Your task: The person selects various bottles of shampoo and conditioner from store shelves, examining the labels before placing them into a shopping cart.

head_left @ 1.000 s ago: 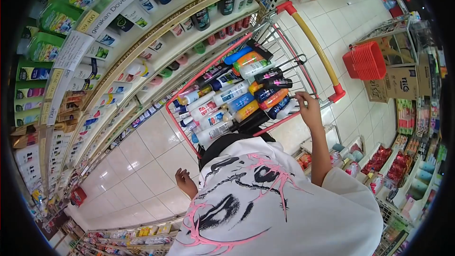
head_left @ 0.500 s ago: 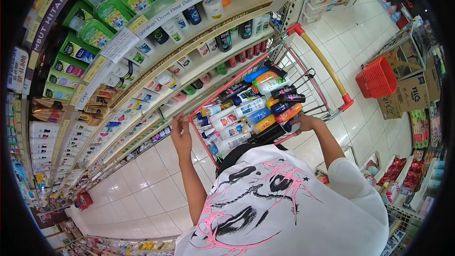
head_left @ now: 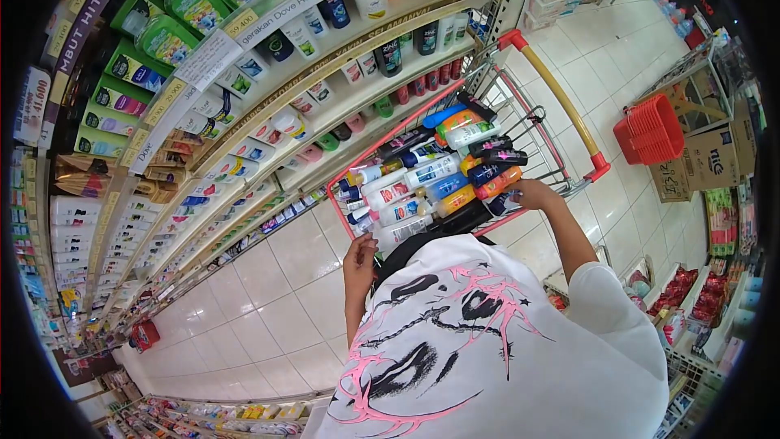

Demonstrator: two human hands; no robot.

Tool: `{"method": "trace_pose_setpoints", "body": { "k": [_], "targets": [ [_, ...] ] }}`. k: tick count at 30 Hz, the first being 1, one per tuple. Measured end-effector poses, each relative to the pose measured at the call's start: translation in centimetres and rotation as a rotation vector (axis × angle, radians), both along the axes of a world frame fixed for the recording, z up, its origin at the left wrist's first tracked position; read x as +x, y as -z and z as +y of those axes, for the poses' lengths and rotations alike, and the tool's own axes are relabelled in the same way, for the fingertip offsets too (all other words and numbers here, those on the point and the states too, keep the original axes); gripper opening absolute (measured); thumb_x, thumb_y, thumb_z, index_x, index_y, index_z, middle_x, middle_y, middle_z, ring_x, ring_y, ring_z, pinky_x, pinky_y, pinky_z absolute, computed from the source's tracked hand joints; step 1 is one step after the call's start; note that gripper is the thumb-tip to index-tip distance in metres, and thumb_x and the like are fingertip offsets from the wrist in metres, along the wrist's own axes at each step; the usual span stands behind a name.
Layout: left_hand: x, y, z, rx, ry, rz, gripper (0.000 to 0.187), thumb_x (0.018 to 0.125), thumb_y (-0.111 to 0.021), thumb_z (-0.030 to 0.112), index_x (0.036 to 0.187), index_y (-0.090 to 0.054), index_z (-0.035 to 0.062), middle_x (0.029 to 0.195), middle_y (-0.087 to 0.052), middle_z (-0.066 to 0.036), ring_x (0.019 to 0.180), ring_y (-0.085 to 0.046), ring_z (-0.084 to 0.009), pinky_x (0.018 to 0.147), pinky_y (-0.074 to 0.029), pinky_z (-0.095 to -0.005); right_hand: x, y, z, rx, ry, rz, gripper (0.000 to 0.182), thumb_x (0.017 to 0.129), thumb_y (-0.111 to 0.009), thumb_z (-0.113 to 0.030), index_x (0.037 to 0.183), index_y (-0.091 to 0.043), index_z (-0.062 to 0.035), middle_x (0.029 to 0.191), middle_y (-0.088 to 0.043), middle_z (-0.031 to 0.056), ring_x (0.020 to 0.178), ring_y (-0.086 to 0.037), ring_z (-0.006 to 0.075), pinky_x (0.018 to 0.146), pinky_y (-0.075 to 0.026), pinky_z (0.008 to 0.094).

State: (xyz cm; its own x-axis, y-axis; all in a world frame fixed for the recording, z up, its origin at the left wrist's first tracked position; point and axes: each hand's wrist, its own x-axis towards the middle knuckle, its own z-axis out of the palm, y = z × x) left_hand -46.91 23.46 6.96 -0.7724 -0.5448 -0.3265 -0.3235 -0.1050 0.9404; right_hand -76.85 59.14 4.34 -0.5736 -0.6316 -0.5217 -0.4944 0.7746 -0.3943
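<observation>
A red-framed shopping cart (head_left: pixel 561 106) stands in front of me against the shelves, filled with several shampoo and lotion bottles (head_left: pixel 431 175). My right hand (head_left: pixel 535 193) is closed over the cart's near right rim, beside an orange bottle (head_left: pixel 497 183). My left hand (head_left: pixel 360 254) is at the cart's near left corner with its fingers curled, next to a white bottle (head_left: pixel 400 232); whether it grips anything is hidden. My white printed T-shirt (head_left: pixel 487 341) fills the lower part of the view.
Shelves of hair-care bottles (head_left: pixel 268 89) curve along the left. A stack of red baskets (head_left: pixel 650 130) and cardboard boxes (head_left: pixel 707 162) stand at the right, with low racks of goods (head_left: pixel 691 301) behind me. The floor is white tile (head_left: pixel 276 309).
My left hand rose from beside my hip to the cart's left rim, then dropped back to its near left corner. My right hand slid slightly along the rim.
</observation>
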Motion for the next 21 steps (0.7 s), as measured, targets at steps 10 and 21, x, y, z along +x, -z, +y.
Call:
{"method": "trace_pose_setpoints", "body": {
  "k": [10,21],
  "targets": [
    [-1.9,-2.0,-3.8,-0.209,0.113,0.010,0.027,0.095,-0.059,0.013,0.117,-0.061,-0.0011,0.095,-0.067,-0.007,0.080,-0.059,-0.0103,0.076,-0.048,-0.0260,2.2,-1.0,-1.0,0.080,0.143,-0.017,0.028,0.080,-0.064,-0.019,0.108,-0.063,-0.0136,0.103,-0.069,0.0119,0.099,-0.066,0.0314,0.085,-0.051,0.0414],
    [-5.6,-5.3,-0.8,-0.035,0.234,0.072,0.033,0.095,-0.060,0.015,0.125,-0.056,0.0000,0.115,-0.065,-0.012,0.105,-0.062,-0.0167,0.092,-0.047,-0.0299,4.1,-10.7,-5.4,-0.665,0.679,-0.016,0.031,0.087,-0.070,-0.024,0.107,-0.057,-0.0040,0.085,-0.069,0.0121,0.073,-0.068,0.0237,0.060,-0.053,0.0294]
  ]
}}
